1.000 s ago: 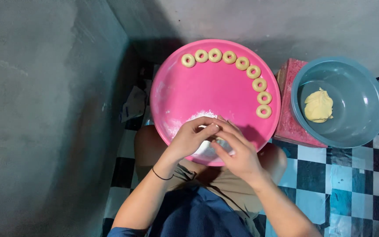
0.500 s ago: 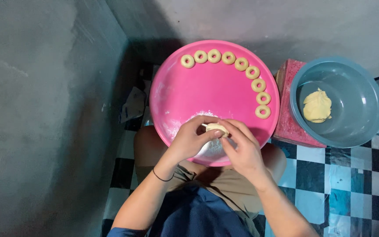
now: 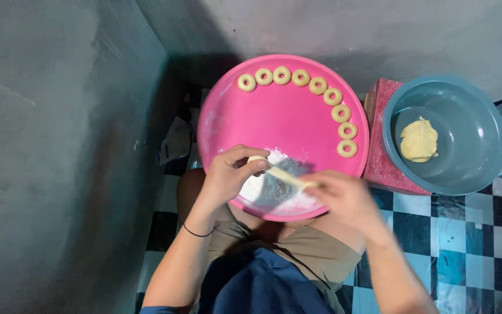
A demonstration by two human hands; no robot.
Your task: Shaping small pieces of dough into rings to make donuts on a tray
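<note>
A round pink tray (image 3: 280,122) rests on my lap with several small dough rings (image 3: 332,96) laid in an arc along its far and right rim. A patch of white flour (image 3: 274,189) lies on its near part. Over the flour, my left hand (image 3: 228,174) and my right hand (image 3: 344,195) each pinch one end of a thin pale dough strip (image 3: 283,174) stretched between them. The strip slopes down from left to right.
A grey-blue bowl (image 3: 477,145) holding a lump of yellow dough (image 3: 418,139) stands to the right on a red block (image 3: 382,166). A grey concrete wall runs along the left and back. Black-and-white checkered floor (image 3: 454,232) lies at the right.
My hands were together over the flour around a small dough piece. They have moved apart, the right one going rightward, and the dough is now drawn into a strip.
</note>
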